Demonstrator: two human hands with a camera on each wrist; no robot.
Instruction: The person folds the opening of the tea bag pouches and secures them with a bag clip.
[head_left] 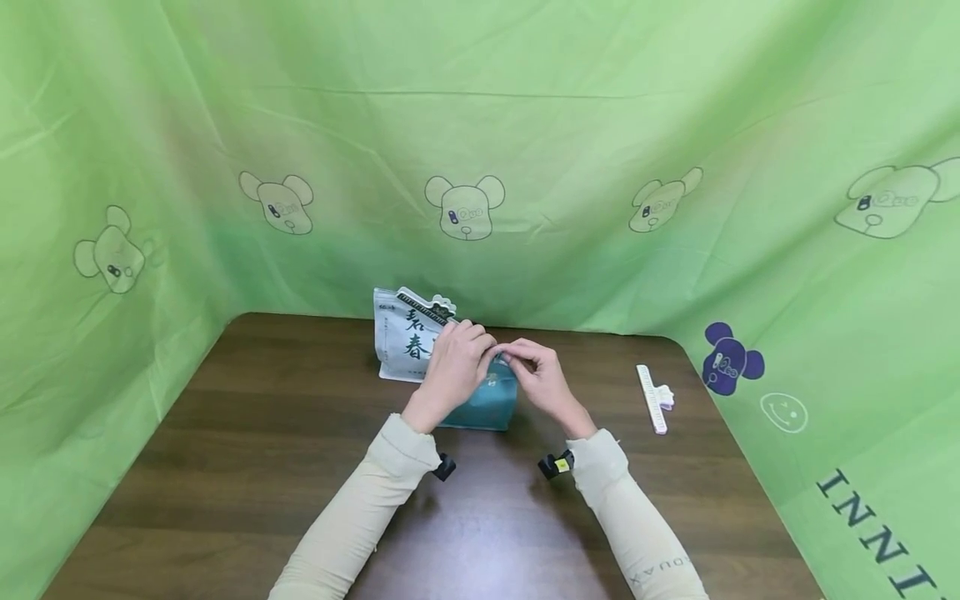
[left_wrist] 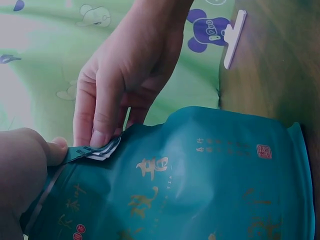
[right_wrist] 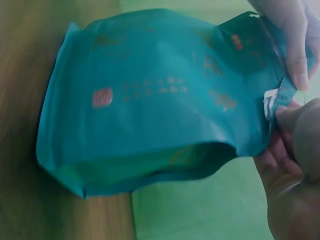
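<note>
A teal tea pouch [head_left: 480, 406] with gold lettering stands on the table, its top edge between both hands. My left hand [head_left: 459, 358] grips the top edge toward its left end. With thumb and fingers, my right hand [head_left: 538, 375] pinches the folded top corner. In the left wrist view, the right hand's thumb presses on the fold, where a pale inner layer [left_wrist: 106, 150] shows. In the right wrist view the pouch [right_wrist: 155, 90] bulges below the pinched corner, with its side gusset sunk inward. The two hands' fingertips are close together.
Behind the left hand stands a white pouch [head_left: 397, 333] with dark lettering, a black-and-white sealing clip [head_left: 423, 305] slanting across its top. Another white sealing clip [head_left: 652, 400] lies on the brown table [head_left: 300, 417] at right. Green printed cloth [head_left: 375, 133] surrounds the table's back and sides.
</note>
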